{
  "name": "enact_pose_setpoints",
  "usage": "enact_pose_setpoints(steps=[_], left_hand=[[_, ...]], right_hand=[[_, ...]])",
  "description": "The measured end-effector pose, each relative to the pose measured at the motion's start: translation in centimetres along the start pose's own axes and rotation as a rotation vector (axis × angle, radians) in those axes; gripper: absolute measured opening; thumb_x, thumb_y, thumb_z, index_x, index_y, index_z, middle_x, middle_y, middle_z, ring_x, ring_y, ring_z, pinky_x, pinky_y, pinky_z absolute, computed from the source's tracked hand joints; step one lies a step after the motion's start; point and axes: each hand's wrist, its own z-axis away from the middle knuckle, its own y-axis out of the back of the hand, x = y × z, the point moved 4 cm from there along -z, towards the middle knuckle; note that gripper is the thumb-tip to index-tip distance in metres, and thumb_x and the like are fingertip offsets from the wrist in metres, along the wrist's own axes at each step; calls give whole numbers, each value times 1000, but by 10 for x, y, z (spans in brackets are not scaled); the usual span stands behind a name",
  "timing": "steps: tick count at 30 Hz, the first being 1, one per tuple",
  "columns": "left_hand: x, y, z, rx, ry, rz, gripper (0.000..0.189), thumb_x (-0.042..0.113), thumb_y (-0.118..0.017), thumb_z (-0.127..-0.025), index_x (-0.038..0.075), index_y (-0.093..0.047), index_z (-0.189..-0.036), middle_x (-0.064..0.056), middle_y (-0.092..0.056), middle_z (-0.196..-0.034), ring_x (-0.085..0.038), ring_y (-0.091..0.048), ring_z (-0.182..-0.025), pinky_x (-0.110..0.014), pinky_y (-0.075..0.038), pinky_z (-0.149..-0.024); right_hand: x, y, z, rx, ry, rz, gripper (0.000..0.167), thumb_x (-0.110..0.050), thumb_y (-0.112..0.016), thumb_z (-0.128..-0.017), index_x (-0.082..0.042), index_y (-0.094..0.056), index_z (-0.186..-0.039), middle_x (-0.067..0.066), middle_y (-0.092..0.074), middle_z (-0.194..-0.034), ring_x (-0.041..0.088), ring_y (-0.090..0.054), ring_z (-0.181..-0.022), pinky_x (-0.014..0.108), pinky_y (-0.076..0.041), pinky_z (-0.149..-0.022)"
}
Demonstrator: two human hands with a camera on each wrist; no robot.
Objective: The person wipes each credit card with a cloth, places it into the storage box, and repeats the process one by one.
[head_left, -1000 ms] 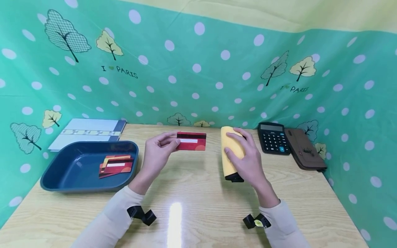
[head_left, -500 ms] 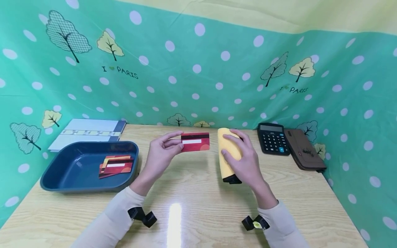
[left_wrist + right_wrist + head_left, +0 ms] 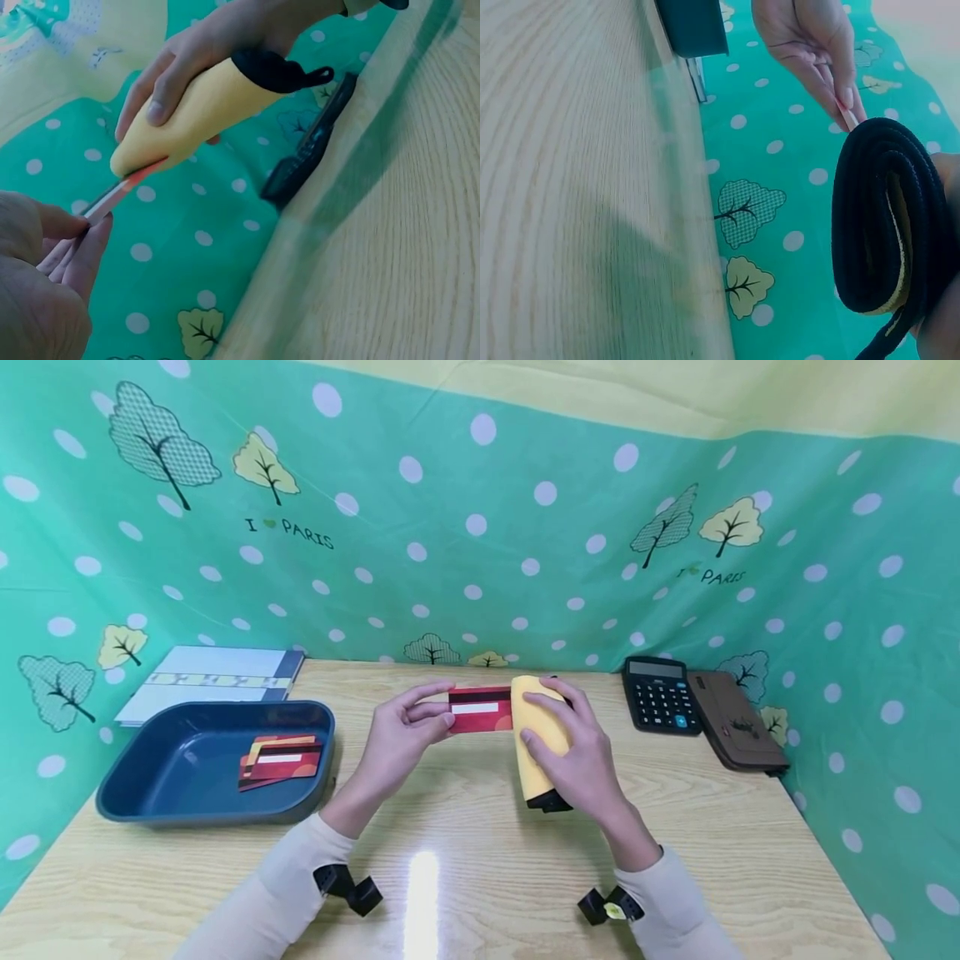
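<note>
Between thumb and fingers, my left hand (image 3: pixel 401 739) pinches the left end of a red bank card (image 3: pixel 482 710) with a dark stripe and a white strip. My right hand (image 3: pixel 581 756) grips a folded yellow cloth (image 3: pixel 531 764) with black edging, standing lengthwise above the table. The card's right end meets the cloth's left side in the head view. From the left wrist, the card (image 3: pixel 112 199) is seen nearly edge-on, its far end against the cloth (image 3: pixel 206 109). The right wrist view shows the cloth's rolled black end (image 3: pixel 862 225) in layers, with a loop hanging below.
A blue basin (image 3: pixel 172 777) stands at left, holding several bank cards (image 3: pixel 283 760). Behind it lies a white and blue notebook (image 3: pixel 213 667). At the back right are a black calculator (image 3: pixel 663 693) and a brown zipped pouch (image 3: pixel 738 720). A green curtain (image 3: pixel 480 585) rises behind the table.
My left hand has moved the card a little to the right. My right hand has brought the cloth left and slightly nearer, so the gap between card and cloth has closed.
</note>
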Motion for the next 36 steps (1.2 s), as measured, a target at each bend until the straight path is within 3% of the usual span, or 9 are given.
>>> enact_pose_setpoints(steps=[7,14,20,24,36], left_hand=[[-3,-6,2,5,31,58,46,-7,-66,-96,6,-62,-139,-16,-77,-110,-11,-77,-88,-33,-65,-87],[-7,-14,4,-19,58,51,44,-6,-65,-97,7,-63,-139,-21,-75,-117,-15,-78,-95,-33,-64,-89],[-11,-19,7,-47,46,44,44,-7,-65,-96,6,-62,-139,-27,-72,-122,-19,-77,-101,-34,-64,-90],[-11,-20,8,-53,42,52,43,-7,-65,-96,7,-64,-137,-25,-73,-120,-19,-77,-102,-35,-64,-91],[-9,-25,12,-79,19,107,43,-7,-64,-97,4,-62,-138,-21,-75,-115,-16,-78,-97,-35,-64,-92]], right_hand=[[-1,-2,1,0,15,9,47,-12,-80,-89,-22,-69,-134,0,-50,-153,24,-62,-122,26,-55,-72],[-4,-12,4,-48,14,9,48,-14,-81,-88,-24,-69,-133,-2,-51,-154,24,-60,-131,30,-57,-82],[-9,-20,8,-70,9,-16,48,-15,-81,-88,-25,-68,-134,-4,-50,-154,23,-55,-139,36,-57,-90],[-12,-23,10,-75,30,-22,48,-14,-81,-88,-24,-69,-134,-3,-51,-154,23,-52,-143,37,-57,-93],[-18,-27,13,-89,19,-57,48,-13,-80,-89,-24,-68,-134,-3,-50,-154,23,-52,-141,30,-57,-88]])
